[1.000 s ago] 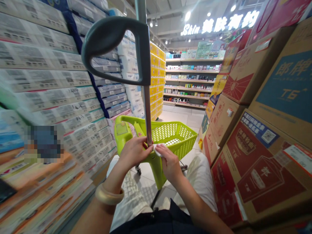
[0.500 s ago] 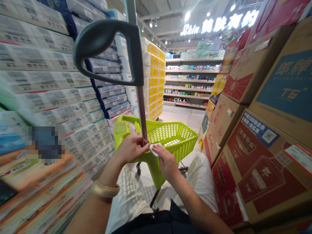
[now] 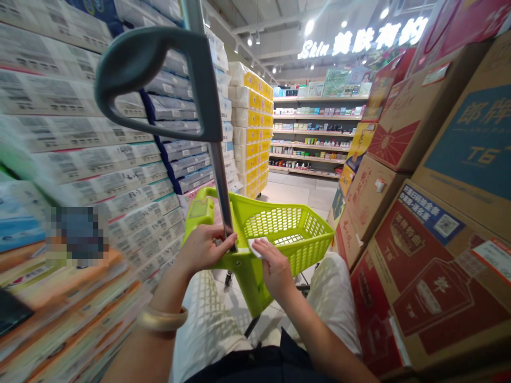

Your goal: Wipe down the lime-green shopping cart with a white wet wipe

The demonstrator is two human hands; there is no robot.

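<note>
Both forearms are extended forward from the lower edge of the frame toward its centre. The left hand (image 3: 203, 248) is curled closed, fingers bent inward; the right hand (image 3: 275, 268) is held palm-down, fingers pressed flat.

1. We saw the grey handle (image 3: 155, 80) swing to the left of the view, and its metal pole (image 3: 221, 197) lean further that way.
2. The green basket (image 3: 287, 234) shifted right and turned slightly.
3. Our left hand (image 3: 203, 247) slid down the pole towards its base.
4. Our right hand (image 3: 275, 268) dropped a little, its white wipe (image 3: 255, 246) now apparently pressed on the basket rim beside the pole, though it was small and hard to tell.
</note>
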